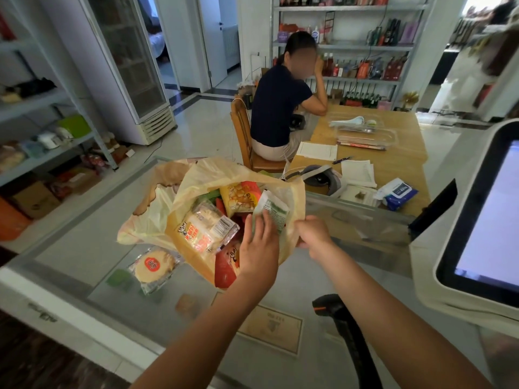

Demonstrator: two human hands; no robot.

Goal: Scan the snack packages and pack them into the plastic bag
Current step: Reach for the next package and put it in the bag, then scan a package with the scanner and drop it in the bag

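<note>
Left hand (pixel 258 242), fingers flat, presses green packet (pixel 271 209) into plastic bag (pixel 193 181); right hand (pixel 313 231) pinches rim, 3 o'clock: hold mouth wide.

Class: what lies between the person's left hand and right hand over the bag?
In the head view, a green-and-white snack packet and the plastic bag's yellowish rim lie between the left hand and right hand.

Both arms reach forward. Left hand (pixel 258 245) lies palm down, fingers straight; right hand (pixel 313 233) curls, pinching the bag (pixel 296 200) rim.
</note>
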